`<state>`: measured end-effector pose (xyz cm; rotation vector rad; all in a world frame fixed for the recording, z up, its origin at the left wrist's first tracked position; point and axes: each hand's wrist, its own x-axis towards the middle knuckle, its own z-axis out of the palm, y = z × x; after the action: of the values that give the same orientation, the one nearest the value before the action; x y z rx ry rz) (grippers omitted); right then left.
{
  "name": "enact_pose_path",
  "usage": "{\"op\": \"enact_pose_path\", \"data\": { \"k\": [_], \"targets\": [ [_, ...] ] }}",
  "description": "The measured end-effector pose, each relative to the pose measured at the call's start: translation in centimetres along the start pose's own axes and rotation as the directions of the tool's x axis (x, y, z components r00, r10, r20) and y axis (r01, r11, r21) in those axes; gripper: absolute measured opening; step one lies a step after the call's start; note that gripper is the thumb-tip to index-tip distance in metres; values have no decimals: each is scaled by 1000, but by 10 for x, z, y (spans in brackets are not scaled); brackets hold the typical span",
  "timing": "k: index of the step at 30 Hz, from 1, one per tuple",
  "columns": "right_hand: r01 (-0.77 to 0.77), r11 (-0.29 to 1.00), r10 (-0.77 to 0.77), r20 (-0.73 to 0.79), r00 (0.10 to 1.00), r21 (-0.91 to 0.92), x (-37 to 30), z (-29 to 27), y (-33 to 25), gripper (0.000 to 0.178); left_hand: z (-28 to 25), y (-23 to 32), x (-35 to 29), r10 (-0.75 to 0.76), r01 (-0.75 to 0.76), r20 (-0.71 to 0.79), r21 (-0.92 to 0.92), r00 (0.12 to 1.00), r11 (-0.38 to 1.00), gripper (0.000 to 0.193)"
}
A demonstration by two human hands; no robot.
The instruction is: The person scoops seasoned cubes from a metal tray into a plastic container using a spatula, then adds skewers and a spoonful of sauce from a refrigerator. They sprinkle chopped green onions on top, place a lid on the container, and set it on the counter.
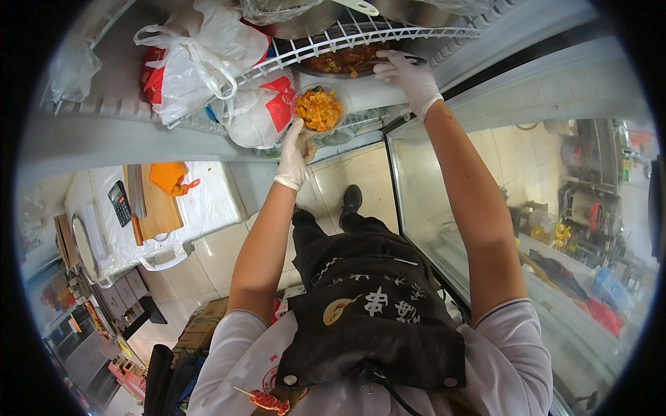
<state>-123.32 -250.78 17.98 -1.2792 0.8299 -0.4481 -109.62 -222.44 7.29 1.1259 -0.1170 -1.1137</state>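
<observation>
Left hand point(295, 156): gloved in thin white, reaching up and forward, thumb along the near edge of the clear bowl; grasping it.
Clear bowl point(342, 114): round, at the fingertips of the left hand, well below and left of the right hand; facing upward.
Orange-yellow food point(318, 108): heaped inside the bowl, just beyond the left hand.
Right hand point(409, 82): gloved in thin white, reaching farther forward than the left hand, fingers extended over the right edge of the dark pan; touching there, but cannot tell whether gripping firmly.
Dark pan point(311, 73): wide and shallow, left of the right hand, beyond the bowl; partly hidden by wires, holding reddish-brown food point(343, 61).
White wire shelf point(416, 32): above and beyond both hands, passing over the pan.
2 white plastic bags point(208, 59): red-patched, up and left of the left hand, 1 above the other; lower bag point(246, 118) just beside the bowl.
Glass door point(451, 194): swung out to the right of and below the right hand.
Counter point(215, 201): covered in white, left of and below the left hand; bearing a black calculator point(119, 203), a wooden board point(163, 211) and an orange item point(168, 178).
Dark apron point(374, 298): well below both hands, between the forearms.
</observation>
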Motion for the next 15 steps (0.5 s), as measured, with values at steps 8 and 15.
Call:
{"op": "enact_pose_path", "data": {
  "k": [8,15],
  "targets": [
    [232,960,-214,125,969,-154,-21,3,-10,39,-3,-5,7,-5,5,-2,-10,1000,1000,61],
    [295,902,-259,152,954,-316,-41,12,-14,34,0,-1,3,9,-9,-10,-5,1000,1000,60]
  ]
}}
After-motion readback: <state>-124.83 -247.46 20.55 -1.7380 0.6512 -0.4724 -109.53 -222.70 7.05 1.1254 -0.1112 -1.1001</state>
